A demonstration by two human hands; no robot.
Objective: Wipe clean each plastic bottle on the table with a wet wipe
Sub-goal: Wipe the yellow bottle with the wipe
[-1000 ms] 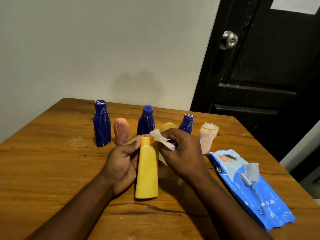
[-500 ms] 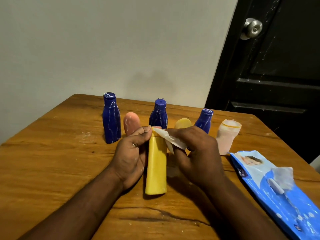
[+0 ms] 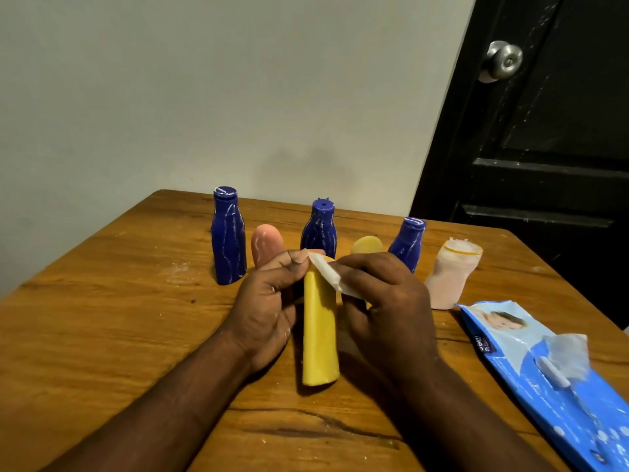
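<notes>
Left hand (image 3: pixel 269 308) grips a yellow bottle (image 3: pixel 320 335) on the table (image 3: pixel 102 318); right hand (image 3: pixel 384 301) pinches a wipe (image 3: pixel 328 274) at its top (partly hiding a second yellow bottle (image 3: pixel 367 245)). Behind: three blue bottles (image 3: pixel 228 236), two pink bottles (image 3: pixel 267 243). Pack (image 3: pixel 544 373) at right.

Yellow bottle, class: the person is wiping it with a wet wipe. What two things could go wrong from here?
1. The left hand grips the yellow bottle near its top while the right hand works the wet wipe there; the bottle might slip or twist.
2. The middle blue bottle stands upright just behind the knuckles; a wide stroke could topple it.
</notes>
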